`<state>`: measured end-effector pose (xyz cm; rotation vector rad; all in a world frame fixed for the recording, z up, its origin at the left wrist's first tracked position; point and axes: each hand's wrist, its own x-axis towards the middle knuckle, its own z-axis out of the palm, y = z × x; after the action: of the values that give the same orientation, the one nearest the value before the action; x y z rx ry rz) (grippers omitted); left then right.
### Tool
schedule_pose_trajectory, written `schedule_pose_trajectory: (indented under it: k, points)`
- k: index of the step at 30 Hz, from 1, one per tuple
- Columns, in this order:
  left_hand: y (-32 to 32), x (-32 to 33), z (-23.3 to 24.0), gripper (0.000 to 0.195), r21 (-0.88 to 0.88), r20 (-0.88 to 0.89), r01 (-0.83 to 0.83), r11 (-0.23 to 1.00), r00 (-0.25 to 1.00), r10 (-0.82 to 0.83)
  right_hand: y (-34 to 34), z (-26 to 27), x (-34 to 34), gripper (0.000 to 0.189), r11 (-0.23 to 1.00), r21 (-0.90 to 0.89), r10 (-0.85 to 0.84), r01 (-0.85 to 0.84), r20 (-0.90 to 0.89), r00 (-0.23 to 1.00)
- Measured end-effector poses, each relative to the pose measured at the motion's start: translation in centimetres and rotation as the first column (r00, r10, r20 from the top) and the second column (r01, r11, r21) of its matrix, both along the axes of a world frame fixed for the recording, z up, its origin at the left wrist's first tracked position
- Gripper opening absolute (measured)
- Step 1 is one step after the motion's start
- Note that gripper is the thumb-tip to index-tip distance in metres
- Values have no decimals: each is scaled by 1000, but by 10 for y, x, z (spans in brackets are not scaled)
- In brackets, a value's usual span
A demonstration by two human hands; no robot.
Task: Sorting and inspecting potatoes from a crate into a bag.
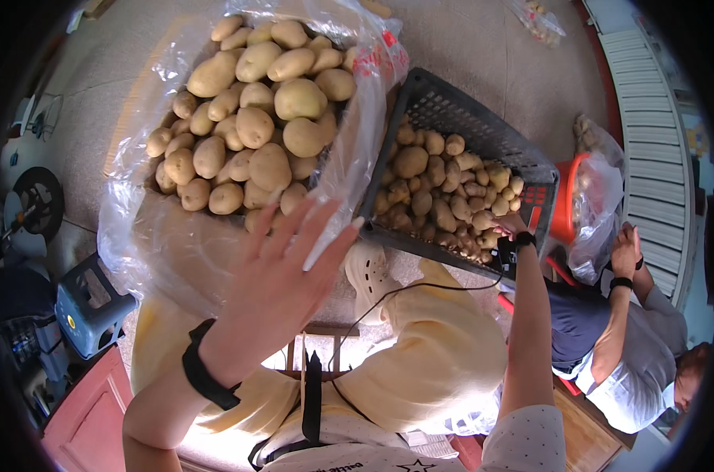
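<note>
A plastic-lined cardboard box holds many large potatoes (253,127) in front of me. My left hand (280,277), with a black band at the wrist, is raised over the near side of that box, palm down, fingers spread, holding nothing. To the right stands a black plastic crate (457,109) with many smaller potatoes (442,183). My right hand (507,227) reaches into the crate's right part, at the small potatoes; its fingers are partly hidden, so whether it grips one is unclear. A black cable runs from the device at that wrist.
A red bucket (563,197) with a plastic bag of produce (599,206) stands right of the crate. Another person (640,342) sits at the right, hands together. A blue plastic stool (91,307) is at the left. My legs are spread below the box and crate.
</note>
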<state>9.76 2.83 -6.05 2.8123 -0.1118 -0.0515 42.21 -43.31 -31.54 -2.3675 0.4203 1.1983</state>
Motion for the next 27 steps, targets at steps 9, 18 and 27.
schedule_pose_trajectory:
  k: [9,18,27]
  points:
    - [-20,-8,-3,62,-280,165,-19,960,984,68,155,205,-60,36,685,728,114,-38,-56,992]
    - [-6,-5,5,61,-874,118,22,486,979,167,279,281,-164,34,427,896,312,118,-269,911]
    - [13,-7,21,53,-913,210,63,403,920,332,307,270,-208,36,295,855,273,426,-503,820]
